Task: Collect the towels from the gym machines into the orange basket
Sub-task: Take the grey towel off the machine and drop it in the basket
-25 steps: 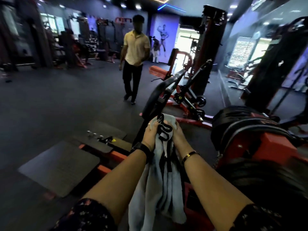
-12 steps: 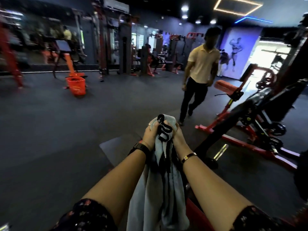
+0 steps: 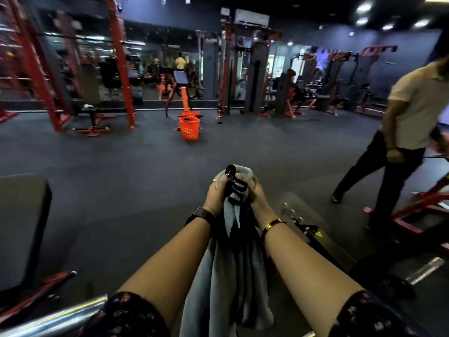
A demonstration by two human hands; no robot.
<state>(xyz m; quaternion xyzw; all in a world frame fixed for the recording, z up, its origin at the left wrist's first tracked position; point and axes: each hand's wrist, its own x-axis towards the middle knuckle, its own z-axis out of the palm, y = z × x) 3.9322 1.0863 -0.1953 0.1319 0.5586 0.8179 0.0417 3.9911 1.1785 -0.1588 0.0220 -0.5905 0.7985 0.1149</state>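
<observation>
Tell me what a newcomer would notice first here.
Front and centre, both hands, left hand and right hand, clutch a grey towel that hangs down between the forearms. Beyond them, the orange basket stands alone on the dark floor. At the right edge, a person in a pale shirt walks past.

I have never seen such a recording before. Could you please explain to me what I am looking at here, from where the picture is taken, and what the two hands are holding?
The picture comes from a camera worn on a person's head, looking forward and down, so you see that person's own two arms. The left hand and the right hand together grip the bunched top of a grey towel with black markings, which hangs down between the forearms. The room is a gym with red and black machines on a dark floor. Farther ahead, an orange basket stands on that floor; the towel is meant to go there. Another person walks past on the right.
</observation>
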